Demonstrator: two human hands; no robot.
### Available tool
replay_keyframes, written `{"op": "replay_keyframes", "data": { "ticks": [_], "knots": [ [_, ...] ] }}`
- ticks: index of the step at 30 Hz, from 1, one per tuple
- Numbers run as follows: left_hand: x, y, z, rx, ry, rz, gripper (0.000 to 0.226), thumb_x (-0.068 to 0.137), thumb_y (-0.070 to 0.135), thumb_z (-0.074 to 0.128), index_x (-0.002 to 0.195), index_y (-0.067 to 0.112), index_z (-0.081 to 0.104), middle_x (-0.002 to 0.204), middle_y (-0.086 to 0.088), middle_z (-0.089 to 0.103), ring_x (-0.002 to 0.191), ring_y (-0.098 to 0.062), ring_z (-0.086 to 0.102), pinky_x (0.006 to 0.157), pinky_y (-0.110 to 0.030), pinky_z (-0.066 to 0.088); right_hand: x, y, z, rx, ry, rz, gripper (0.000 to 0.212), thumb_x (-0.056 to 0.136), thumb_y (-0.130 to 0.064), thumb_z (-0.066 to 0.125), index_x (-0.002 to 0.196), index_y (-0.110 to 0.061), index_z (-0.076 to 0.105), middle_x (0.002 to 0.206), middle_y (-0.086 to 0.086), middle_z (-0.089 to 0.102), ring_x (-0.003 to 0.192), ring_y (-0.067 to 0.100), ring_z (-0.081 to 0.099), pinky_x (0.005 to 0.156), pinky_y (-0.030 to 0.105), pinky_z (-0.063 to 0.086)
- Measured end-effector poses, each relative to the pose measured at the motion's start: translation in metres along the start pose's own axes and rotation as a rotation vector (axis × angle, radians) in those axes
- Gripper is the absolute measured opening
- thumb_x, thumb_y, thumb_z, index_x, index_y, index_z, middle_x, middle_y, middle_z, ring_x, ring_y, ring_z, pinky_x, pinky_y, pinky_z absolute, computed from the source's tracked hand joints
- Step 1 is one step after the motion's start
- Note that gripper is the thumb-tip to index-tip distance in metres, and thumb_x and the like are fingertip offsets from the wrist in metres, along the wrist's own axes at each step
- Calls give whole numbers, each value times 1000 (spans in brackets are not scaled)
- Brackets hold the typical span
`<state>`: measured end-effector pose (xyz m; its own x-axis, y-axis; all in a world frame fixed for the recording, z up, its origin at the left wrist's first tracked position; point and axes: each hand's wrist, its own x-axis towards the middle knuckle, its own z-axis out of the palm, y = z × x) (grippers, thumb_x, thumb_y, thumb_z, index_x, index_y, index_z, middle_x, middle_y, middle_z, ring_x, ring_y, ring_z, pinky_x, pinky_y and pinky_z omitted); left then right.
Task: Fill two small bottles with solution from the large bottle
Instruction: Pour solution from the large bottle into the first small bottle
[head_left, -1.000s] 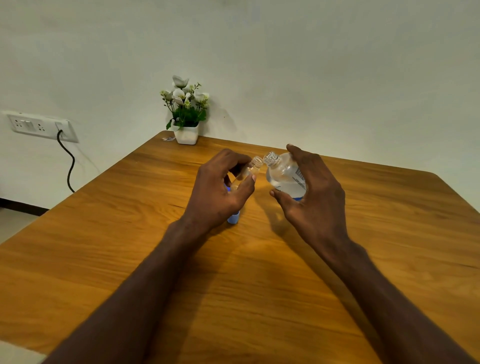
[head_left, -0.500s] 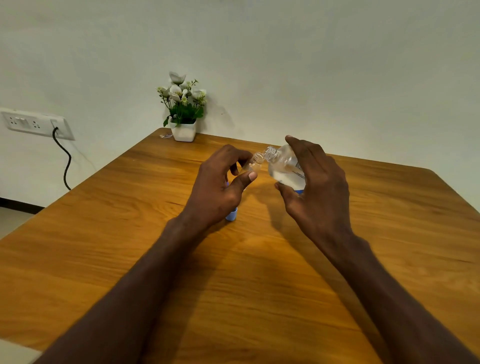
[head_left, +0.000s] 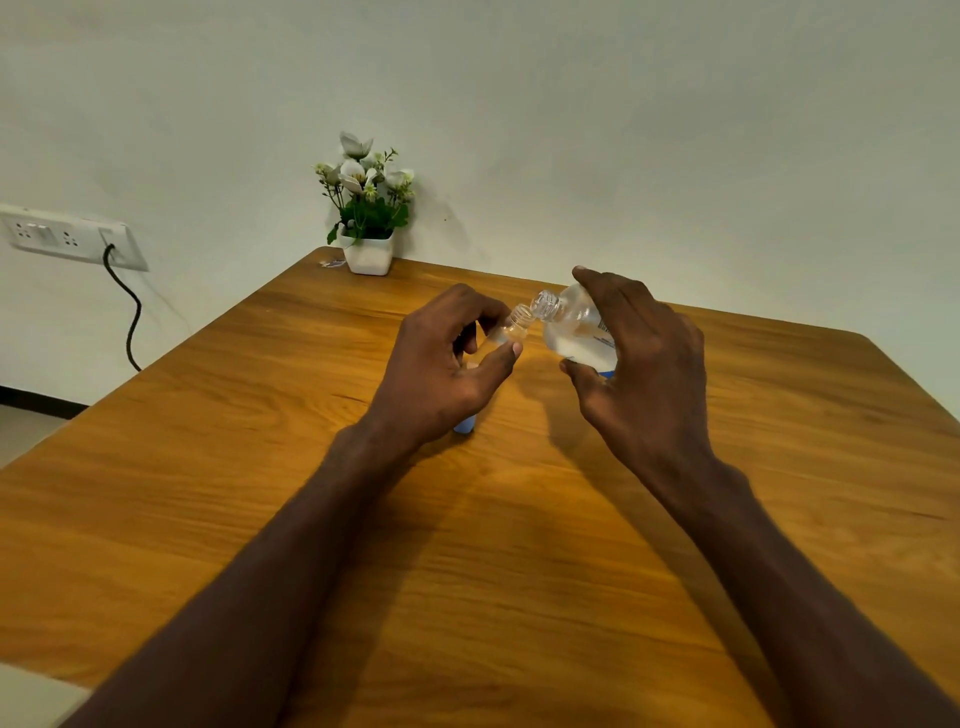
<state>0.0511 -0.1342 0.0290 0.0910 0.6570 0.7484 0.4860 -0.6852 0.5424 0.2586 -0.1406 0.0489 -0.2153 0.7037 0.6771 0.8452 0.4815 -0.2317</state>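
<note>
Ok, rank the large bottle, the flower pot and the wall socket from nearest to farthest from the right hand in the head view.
1. Large bottle: held in the right hand itself, tilted toward the small bottle.
2. Flower pot: at the far left corner of the table, beyond the left hand.
3. Wall socket: on the wall at far left, off the table.

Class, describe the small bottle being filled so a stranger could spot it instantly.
Over the wooden table, the left hand pinches the small bottle. Its open neck meets the large bottle; it is the slimmer, clear one.
</note>
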Motion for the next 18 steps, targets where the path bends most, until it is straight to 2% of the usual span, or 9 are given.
{"op": "replay_keyframes", "data": {
  "ticks": [12, 18],
  "knots": [
    [0, 1, -2, -4, 2, 13, 14, 88, 11, 76, 98, 3, 71, 90, -3, 64, 72, -25, 55, 63, -44, 47, 0, 0, -1, -2, -2, -16, 89, 79, -25, 89, 156, -21, 45, 152, 4, 55, 134, 27, 54, 109, 54, 43],
    [1, 3, -2, -15, 18, 24, 13, 87, 10, 75, 97, 3, 71, 89, -7, 65, 71, -26, 56, 62, -44, 46, 0, -1, -1, -15, 14, -24, 88, 79, -24, 88, 155, -20, 45, 152, 4, 54, 135, 27, 53, 110, 52, 41]
  ]
}}
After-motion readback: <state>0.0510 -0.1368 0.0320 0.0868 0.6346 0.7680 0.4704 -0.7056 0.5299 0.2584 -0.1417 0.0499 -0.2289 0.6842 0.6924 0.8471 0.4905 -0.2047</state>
